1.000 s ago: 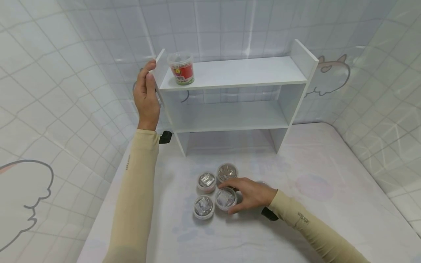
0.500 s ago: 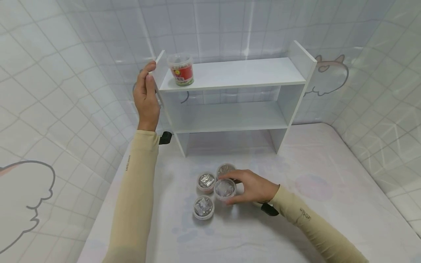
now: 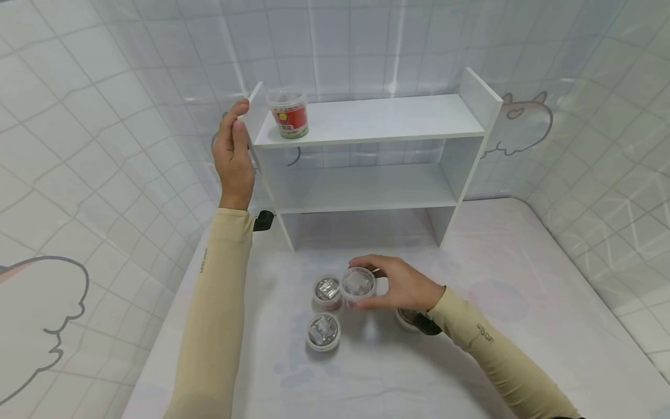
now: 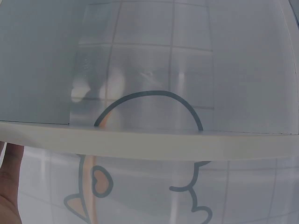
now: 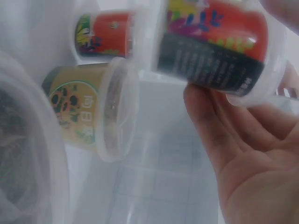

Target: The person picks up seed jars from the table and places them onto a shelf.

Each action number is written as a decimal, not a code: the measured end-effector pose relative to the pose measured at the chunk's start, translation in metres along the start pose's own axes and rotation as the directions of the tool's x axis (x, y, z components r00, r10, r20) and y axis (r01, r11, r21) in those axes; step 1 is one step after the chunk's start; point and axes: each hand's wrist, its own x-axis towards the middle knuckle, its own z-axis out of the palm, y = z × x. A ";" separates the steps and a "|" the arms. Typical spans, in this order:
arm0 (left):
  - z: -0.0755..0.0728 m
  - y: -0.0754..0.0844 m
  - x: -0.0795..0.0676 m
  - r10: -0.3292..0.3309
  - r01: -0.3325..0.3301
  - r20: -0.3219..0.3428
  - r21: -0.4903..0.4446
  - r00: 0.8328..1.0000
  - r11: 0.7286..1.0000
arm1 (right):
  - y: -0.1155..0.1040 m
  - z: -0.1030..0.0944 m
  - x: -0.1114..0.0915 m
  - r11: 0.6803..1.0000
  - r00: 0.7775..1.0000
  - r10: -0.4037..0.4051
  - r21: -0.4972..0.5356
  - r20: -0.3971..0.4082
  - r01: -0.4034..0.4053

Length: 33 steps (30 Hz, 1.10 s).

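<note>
My right hand (image 3: 400,285) grips a round plastic tub (image 3: 358,283) with a clear lid, fingers on its far side and thumb on the near side. In the right wrist view, this tub (image 5: 215,46) shows a red and black label and stands apart from the tubs beyond. My left hand (image 3: 234,154) lies with extended fingers along the left side panel of a white shelf unit (image 3: 366,139). Two lidded tubs, one farther (image 3: 328,291) and one nearer (image 3: 323,331), stand left of the held one. Another tub (image 3: 407,319) is partly hidden under my right wrist.
A clear tub with a red label (image 3: 289,113) stands on the top shelf's left end. The right wrist view shows a yellow-labelled tub (image 5: 86,109) and a red-labelled tub (image 5: 110,32). Tile-patterned sheeting (image 3: 356,46) hangs behind the shelf unit.
My right hand has raised the tub and carried it toward the shelf unit, now covering the tub behind it. The tub under my wrist shows more. My left hand stays at the panel.
</note>
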 end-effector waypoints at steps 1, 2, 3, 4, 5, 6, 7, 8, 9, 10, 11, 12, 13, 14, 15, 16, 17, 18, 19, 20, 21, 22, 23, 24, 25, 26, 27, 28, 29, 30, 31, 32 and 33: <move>0.000 0.000 0.000 -0.001 0.001 -0.001 0.001 1.000 1.000 | -0.001 -0.001 0.000 1.000 1.000 0.009 0.010 -0.013 -0.009; 0.000 0.000 0.000 -0.002 0.002 -0.002 0.002 1.000 1.000 | -0.002 -0.002 0.001 1.000 0.999 0.017 0.018 -0.027 -0.017; 0.001 0.001 0.000 -0.003 0.003 -0.002 0.003 1.000 1.000 | -0.002 -0.003 0.001 1.000 0.999 0.024 0.021 -0.042 -0.023; 0.001 0.001 0.000 -0.003 0.003 -0.004 0.004 1.000 1.000 | -0.003 -0.003 0.002 0.999 0.998 0.028 0.021 -0.057 -0.027; 0.001 0.001 0.000 -0.002 0.002 -0.004 0.005 1.000 1.000 | -0.003 -0.004 0.002 0.999 0.997 0.029 0.021 -0.070 -0.028; 0.001 0.001 0.000 -0.002 0.002 -0.004 0.005 1.000 1.000 | -0.004 -0.006 0.003 1.000 0.996 0.029 0.013 -0.084 -0.028; 0.001 0.001 0.000 0.000 0.000 -0.003 0.007 1.000 1.000 | -0.004 -0.007 0.003 1.000 0.995 0.029 0.006 -0.096 -0.028; 0.001 0.001 0.000 0.001 -0.001 -0.002 0.007 1.000 1.000 | -0.005 -0.008 0.003 1.000 0.994 0.030 0.000 -0.108 -0.030; 0.001 0.001 0.000 0.001 -0.001 -0.001 0.007 1.000 1.000 | -0.005 -0.009 0.004 1.000 0.993 0.028 -0.004 -0.117 -0.029; 0.002 0.001 0.000 -0.001 0.001 -0.001 0.005 1.000 1.000 | -0.005 -0.010 0.004 1.000 0.992 0.025 -0.003 -0.124 -0.025; 0.002 0.001 0.000 -0.002 0.002 -0.001 0.005 1.000 1.000 | -0.005 -0.012 0.005 1.000 0.991 0.021 -0.003 -0.132 -0.022; 0.002 0.001 0.000 -0.003 0.003 -0.001 0.004 1.000 1.000 | -0.005 -0.013 0.006 1.000 0.990 0.019 -0.006 -0.139 -0.020; 0.002 0.001 0.000 -0.005 0.005 -0.003 0.002 1.000 1.000 | -0.005 -0.015 0.007 1.000 0.989 0.017 -0.006 -0.147 -0.018; 0.003 0.001 0.000 -0.006 0.006 -0.003 0.002 1.000 1.000 | -0.006 -0.017 0.008 1.000 0.988 0.012 -0.006 -0.153 -0.013; 0.003 0.001 0.000 -0.007 0.007 -0.004 0.002 1.000 1.000 | -0.007 -0.019 0.009 1.000 0.987 0.009 -0.010 -0.161 -0.011; 0.003 0.001 0.000 -0.006 0.006 -0.005 0.001 1.000 1.000 | -0.007 -0.022 0.010 1.000 0.986 0.005 -0.016 -0.168 -0.008; 0.003 0.002 0.000 -0.005 0.005 -0.005 0.002 1.000 1.000 | -0.008 -0.024 0.011 1.000 0.985 0.000 -0.020 -0.175 -0.003; 0.003 0.001 0.000 -0.003 0.003 -0.006 0.002 1.000 1.000 | -0.009 -0.027 0.012 1.000 0.984 -0.010 -0.022 -0.180 0.006; 0.003 0.001 0.000 -0.002 0.002 -0.007 0.003 1.000 1.000 | -0.010 -0.029 0.013 1.000 0.982 -0.023 -0.021 -0.185 0.019; 0.003 0.001 0.000 -0.002 0.002 -0.009 0.002 1.000 1.000 | -0.011 -0.032 0.014 0.999 0.981 -0.033 -0.019 -0.190 0.030; 0.004 0.001 0.000 -0.002 0.002 -0.008 0.001 1.000 1.000 | -0.012 -0.034 0.015 0.999 0.980 -0.042 -0.016 -0.195 0.040; 0.004 0.001 -0.001 -0.001 0.001 -0.009 -0.001 1.000 1.000 | -0.013 -0.036 0.016 0.999 0.978 -0.053 -0.009 -0.201 0.052; 0.004 0.000 -0.001 -0.002 0.002 -0.010 0.000 1.000 1.000 | -0.013 -0.038 0.017 0.998 0.976 -0.063 0.004 -0.206 0.066; 0.004 0.000 -0.001 -0.002 0.002 -0.010 0.000 1.000 1.000 | -0.014 -0.040 0.019 0.997 0.974 -0.073 0.011 -0.214 0.077; 0.004 -0.001 -0.001 -0.003 0.003 -0.009 -0.001 1.000 1.000 | -0.016 -0.042 0.020 0.997 0.972 -0.075 0.016 -0.225 0.080; 0.005 -0.001 -0.001 -0.003 0.003 -0.008 -0.001 1.000 1.000 | -0.017 -0.044 0.021 0.996 0.969 -0.075 0.023 -0.235 0.083; 0.005 -0.002 0.000 -0.002 0.002 -0.006 0.000 1.000 1.000 | -0.018 -0.046 0.022 0.996 0.966 -0.078 0.028 -0.247 0.088; 0.005 -0.002 0.000 -0.001 0.001 -0.007 0.000 1.000 1.000 | -0.020 -0.048 0.023 0.995 0.963 -0.083 0.037 -0.256 0.096; 0.005 -0.003 0.000 0.001 -0.001 -0.005 0.001 1.000 1.000 | -0.021 -0.050 0.024 0.994 0.960 -0.087 0.037 -0.266 0.101; 0.005 -0.003 0.000 0.003 -0.003 -0.004 0.000 1.000 1.000 | -0.023 -0.052 0.025 0.994 0.956 -0.092 0.033 -0.277 0.105; 0.005 -0.003 0.000 0.005 -0.005 -0.004 -0.002 1.000 1.000 | -0.024 -0.054 0.026 0.993 0.953 -0.098 0.030 -0.288 0.111; 0.005 -0.003 0.001 0.007 -0.007 -0.005 -0.001 1.000 1.000 | -0.026 -0.056 0.028 0.992 0.949 -0.109 0.024 -0.297 0.121; 0.006 -0.003 0.001 0.009 -0.009 -0.006 0.001 1.000 1.000 | -0.027 -0.058 0.029 0.992 0.944 -0.118 0.015 -0.308 0.129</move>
